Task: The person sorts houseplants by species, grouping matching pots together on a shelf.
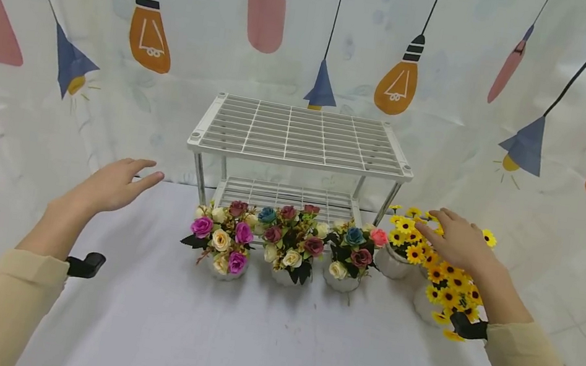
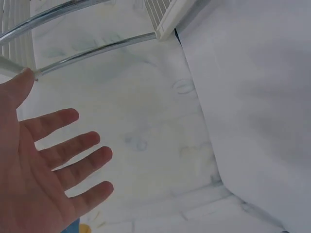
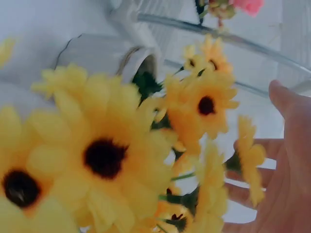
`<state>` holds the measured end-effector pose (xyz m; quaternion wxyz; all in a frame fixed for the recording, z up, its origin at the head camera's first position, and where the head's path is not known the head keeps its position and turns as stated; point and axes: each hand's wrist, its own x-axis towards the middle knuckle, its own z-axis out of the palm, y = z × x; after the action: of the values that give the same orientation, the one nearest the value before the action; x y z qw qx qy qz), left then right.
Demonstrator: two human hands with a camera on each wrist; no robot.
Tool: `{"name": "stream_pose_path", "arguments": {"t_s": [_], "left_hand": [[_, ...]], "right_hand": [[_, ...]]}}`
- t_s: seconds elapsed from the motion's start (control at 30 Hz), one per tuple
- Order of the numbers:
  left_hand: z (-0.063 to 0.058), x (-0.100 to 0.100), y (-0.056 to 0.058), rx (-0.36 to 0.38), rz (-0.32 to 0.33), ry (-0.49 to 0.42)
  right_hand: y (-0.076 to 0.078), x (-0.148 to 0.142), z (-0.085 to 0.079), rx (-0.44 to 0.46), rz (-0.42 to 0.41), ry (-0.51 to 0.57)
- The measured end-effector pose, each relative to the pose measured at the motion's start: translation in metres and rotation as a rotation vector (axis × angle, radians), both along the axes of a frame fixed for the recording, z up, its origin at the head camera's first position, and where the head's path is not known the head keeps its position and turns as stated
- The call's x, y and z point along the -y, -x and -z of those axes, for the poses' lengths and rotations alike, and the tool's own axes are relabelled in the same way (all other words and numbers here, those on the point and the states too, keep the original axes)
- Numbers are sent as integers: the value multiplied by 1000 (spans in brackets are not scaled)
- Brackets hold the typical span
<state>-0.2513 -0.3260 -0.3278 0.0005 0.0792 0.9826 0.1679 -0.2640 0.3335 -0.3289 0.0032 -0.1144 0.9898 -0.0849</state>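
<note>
My left hand (image 1: pixel 114 184) hovers empty to the left of a white two-tier rack (image 1: pixel 298 163). In the left wrist view its fingers (image 2: pixel 80 171) are spread and straight, with the palm showing. Over two white pots of yellow sunflower-like flowers at the right, my right hand (image 1: pixel 458 240) is held with fingers extended. The rear pot (image 1: pixel 393 264) stands close to the rack; blooms (image 1: pixel 452 291) hide much of the front one. Seen from the right wrist, yellow petals (image 3: pixel 104 158) fill the foreground, and the right hand (image 3: pixel 296 170) is behind them, partly covered by a blossom.
Before the rack stand three pots of artificial roses: a purple and cream bunch (image 1: pixel 226 239), a mixed middle bunch (image 1: pixel 293 239), and a bunch with a blue rose (image 1: pixel 355 237). A white cloth (image 1: pixel 247 345) covers the table. Behind hangs a lamp-printed curtain (image 1: pixel 198 19).
</note>
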Motion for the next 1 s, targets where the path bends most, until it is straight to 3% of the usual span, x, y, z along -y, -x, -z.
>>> {"name": "stream_pose_path", "arguments": {"t_s": [0.27, 0.53, 0.63, 0.77, 0.87, 1.0], "left_hand": [[-3, -15, 3, -136, 18, -145], [-11, -36, -2, -239, -82, -387], [-17, -42, -2, -208, -99, -540], [-25, -51, 3, -97, -74, -731], [-30, -57, 8, -38, -61, -845], [-34, -64, 11, -28, -66, -934]], "right_hand": [[-20, 6, -2, -151, -19, 180], [-49, 11, 9, -363, -19, 367], [-59, 14, 14, -457, -11, 422], [-75, 17, 20, -572, -5, 484], [-84, 20, 27, -615, -3, 529], [-95, 24, 35, -631, 3, 572]]}}
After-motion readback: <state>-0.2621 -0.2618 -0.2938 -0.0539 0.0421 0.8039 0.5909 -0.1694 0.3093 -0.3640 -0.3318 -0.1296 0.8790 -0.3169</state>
